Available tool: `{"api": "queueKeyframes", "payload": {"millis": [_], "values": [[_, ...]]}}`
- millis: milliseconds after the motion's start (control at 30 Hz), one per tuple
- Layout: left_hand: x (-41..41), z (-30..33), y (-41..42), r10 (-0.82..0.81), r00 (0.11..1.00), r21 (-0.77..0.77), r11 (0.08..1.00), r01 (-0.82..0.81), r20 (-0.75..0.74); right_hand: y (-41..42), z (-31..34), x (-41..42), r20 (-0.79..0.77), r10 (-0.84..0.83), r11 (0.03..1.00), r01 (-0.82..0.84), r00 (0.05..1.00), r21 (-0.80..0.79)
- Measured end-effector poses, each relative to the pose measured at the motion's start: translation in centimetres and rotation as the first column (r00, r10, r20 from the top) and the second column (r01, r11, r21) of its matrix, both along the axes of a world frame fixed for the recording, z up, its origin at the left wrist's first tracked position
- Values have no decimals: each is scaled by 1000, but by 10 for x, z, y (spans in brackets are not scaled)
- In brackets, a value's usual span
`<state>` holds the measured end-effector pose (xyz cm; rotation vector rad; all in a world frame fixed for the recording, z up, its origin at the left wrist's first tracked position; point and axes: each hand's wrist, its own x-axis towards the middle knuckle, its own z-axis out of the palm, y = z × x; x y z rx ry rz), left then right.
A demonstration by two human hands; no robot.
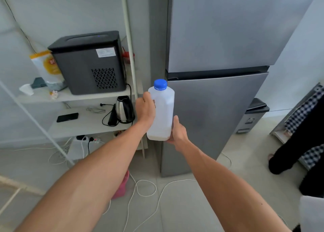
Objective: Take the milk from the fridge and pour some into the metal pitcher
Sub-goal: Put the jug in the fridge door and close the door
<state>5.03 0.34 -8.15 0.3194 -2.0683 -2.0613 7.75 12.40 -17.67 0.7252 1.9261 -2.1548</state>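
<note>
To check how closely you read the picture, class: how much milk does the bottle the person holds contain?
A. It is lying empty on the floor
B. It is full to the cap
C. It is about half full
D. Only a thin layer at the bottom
D: the translucent milk bottle, held upright between the left hand and the right hand, shows milk only at its base.

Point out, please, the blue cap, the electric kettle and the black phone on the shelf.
blue cap (160, 84): head view, top of the milk bottle.
electric kettle (122, 109): head view, its steel body.
black phone (67, 117): head view, middle of its screen.
</note>
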Motion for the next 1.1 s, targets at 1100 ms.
{"api": "queueKeyframes", "payload": {"millis": [1100], "values": [[-42, -9, -30, -66, 998, 8, 998, 66, -2, 30, 121, -121, -200, -21, 631, 169, 980, 758]]}}
